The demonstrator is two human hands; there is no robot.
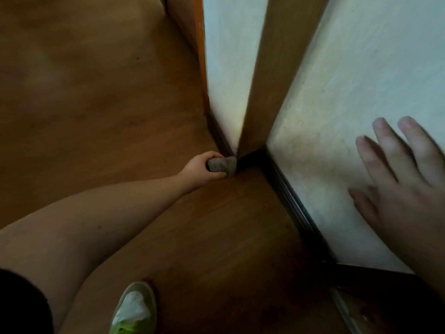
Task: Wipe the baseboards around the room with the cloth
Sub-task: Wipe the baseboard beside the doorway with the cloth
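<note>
My left hand [201,168] grips a bunched grey cloth [222,165] and holds it against the dark baseboard [286,191] at the foot of a wooden corner post [272,75]. The baseboard runs along the bottom of the pale wall, from the corner toward the lower right, and a second stretch [220,138] runs up the left side of the post. My right hand [404,186] lies flat with spread fingers on the pale wall [337,112], well above the baseboard.
Brown wooden floor [96,92] spreads to the left and below. My foot in a green and white shoe [133,309] stands at the bottom edge. A dark wooden threshold and door track [361,297] sit at the lower right. An orange door edge [201,56] stands upper centre.
</note>
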